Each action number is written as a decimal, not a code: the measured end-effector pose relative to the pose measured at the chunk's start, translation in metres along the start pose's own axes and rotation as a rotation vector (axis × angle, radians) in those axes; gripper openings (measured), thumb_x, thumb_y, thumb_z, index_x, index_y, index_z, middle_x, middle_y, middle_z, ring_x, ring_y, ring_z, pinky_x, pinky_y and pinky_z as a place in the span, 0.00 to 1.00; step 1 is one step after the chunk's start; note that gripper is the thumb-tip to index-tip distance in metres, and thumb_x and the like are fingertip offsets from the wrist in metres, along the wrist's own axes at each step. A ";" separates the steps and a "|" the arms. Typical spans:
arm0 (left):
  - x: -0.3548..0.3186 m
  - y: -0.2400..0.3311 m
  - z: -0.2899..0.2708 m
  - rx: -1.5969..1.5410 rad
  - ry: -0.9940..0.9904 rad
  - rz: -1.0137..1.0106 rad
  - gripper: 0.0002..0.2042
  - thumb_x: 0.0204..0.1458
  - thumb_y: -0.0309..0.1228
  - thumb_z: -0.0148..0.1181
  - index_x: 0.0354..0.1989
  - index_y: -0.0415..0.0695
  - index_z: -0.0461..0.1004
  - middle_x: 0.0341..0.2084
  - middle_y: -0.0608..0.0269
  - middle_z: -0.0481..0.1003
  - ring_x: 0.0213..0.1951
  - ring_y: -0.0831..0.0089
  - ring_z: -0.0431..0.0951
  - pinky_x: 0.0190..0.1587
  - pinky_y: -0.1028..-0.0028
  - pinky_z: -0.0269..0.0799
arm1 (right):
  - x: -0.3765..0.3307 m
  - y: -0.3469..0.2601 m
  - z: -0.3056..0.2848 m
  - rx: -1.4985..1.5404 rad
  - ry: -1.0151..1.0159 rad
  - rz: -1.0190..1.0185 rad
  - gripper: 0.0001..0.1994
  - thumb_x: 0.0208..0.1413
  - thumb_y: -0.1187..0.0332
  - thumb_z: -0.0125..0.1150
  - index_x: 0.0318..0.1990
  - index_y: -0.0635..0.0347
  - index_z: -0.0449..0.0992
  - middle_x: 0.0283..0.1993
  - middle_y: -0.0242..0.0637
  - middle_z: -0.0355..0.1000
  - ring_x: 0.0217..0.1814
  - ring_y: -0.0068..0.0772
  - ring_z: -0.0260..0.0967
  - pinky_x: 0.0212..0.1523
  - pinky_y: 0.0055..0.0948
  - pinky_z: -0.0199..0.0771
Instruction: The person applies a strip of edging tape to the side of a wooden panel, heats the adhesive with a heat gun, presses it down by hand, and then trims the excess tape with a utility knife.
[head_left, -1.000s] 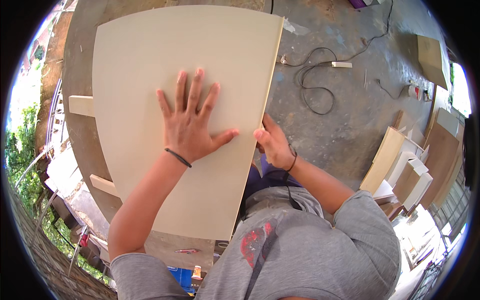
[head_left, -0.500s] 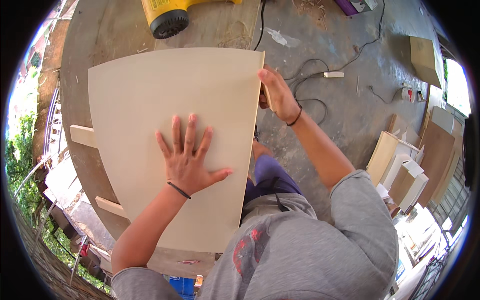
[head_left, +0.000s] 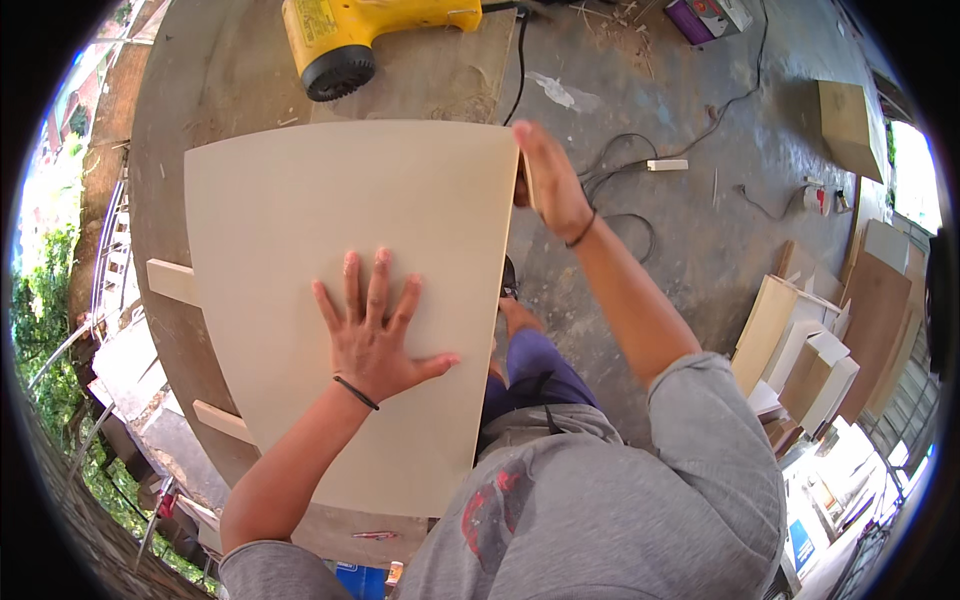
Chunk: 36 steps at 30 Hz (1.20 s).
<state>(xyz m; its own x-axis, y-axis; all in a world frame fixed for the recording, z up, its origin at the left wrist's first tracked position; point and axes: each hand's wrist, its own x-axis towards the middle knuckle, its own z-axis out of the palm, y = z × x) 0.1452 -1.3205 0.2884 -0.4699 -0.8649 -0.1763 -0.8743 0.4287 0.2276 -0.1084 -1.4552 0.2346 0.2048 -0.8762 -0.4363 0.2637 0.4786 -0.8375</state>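
A large pale board (head_left: 270, 220) lies flat on the workbench, its far edge slightly curved. My left hand (head_left: 374, 345) is spread open on the middle of the board, palm down, with the thumb out to the right. At the board's far right corner, my right hand (head_left: 556, 190) is closed on a small flat tan block (head_left: 531, 185), which it holds against the right side edge. Its fingers are partly hidden behind the block and slightly blurred. Two pale wooden strips (head_left: 174, 281) stick out from under the board's left side.
A yellow power tool (head_left: 330, 35) with a black round end lies on the workbench (head_left: 160, 110) beyond the board. On the floor at right are a black cable (head_left: 715, 118) with a white socket block (head_left: 667, 165), and stacked boxes and panels (head_left: 800, 345). A red pen-like item (head_left: 375, 535) lies near me.
My right hand has slid away from me along the board's right edge to the far corner, with the block. My left hand stays spread on the board. The whole view has shifted a little.
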 end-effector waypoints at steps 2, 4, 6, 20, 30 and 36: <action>-0.002 0.000 0.001 0.000 0.006 0.004 0.53 0.36 0.74 0.53 0.69 0.54 0.51 0.71 0.50 0.42 0.71 0.42 0.37 0.62 0.32 0.24 | -0.003 0.003 0.004 0.010 0.055 0.026 0.22 0.61 0.46 0.50 0.33 0.58 0.64 0.24 0.26 0.61 0.19 0.17 0.55 0.18 0.21 0.55; -0.001 0.000 0.002 0.003 0.016 0.007 0.53 0.36 0.74 0.54 0.69 0.54 0.51 0.71 0.50 0.42 0.71 0.42 0.37 0.62 0.32 0.24 | -0.008 0.009 0.004 -0.032 0.045 0.034 0.23 0.61 0.45 0.50 0.33 0.60 0.64 0.22 0.28 0.61 0.19 0.17 0.56 0.18 0.22 0.57; -0.001 0.000 0.002 0.010 0.017 0.015 0.53 0.36 0.74 0.54 0.69 0.54 0.51 0.71 0.50 0.42 0.71 0.42 0.37 0.62 0.32 0.24 | -0.008 0.006 0.005 -0.055 0.075 0.020 0.24 0.61 0.44 0.49 0.33 0.59 0.64 0.22 0.29 0.61 0.18 0.18 0.56 0.18 0.22 0.57; 0.004 -0.005 0.003 0.072 0.059 0.091 0.53 0.38 0.74 0.51 0.70 0.54 0.47 0.71 0.48 0.42 0.71 0.42 0.38 0.64 0.36 0.23 | 0.000 0.012 0.012 -0.140 0.287 -0.188 0.30 0.60 0.40 0.46 0.38 0.67 0.64 0.26 0.35 0.65 0.25 0.26 0.64 0.29 0.28 0.66; 0.004 -0.003 0.006 0.080 0.064 0.118 0.54 0.37 0.74 0.53 0.70 0.53 0.48 0.71 0.47 0.42 0.71 0.42 0.37 0.64 0.36 0.22 | -0.018 0.020 0.019 -0.136 0.349 -0.193 0.32 0.58 0.41 0.49 0.40 0.71 0.63 0.27 0.44 0.68 0.29 0.33 0.69 0.32 0.32 0.69; 0.005 -0.002 0.007 0.119 0.056 0.117 0.54 0.37 0.75 0.51 0.70 0.53 0.47 0.71 0.47 0.42 0.71 0.42 0.37 0.64 0.36 0.25 | -0.079 0.055 0.042 -0.110 0.310 -0.160 0.31 0.58 0.45 0.52 0.41 0.74 0.61 0.33 0.56 0.70 0.36 0.46 0.71 0.39 0.40 0.69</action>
<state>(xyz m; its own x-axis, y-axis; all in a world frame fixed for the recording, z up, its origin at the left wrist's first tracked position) 0.1436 -1.3235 0.2806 -0.5651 -0.8188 -0.1009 -0.8235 0.5526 0.1282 -0.0702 -1.3570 0.2373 -0.1304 -0.9233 -0.3613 0.1625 0.3396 -0.9264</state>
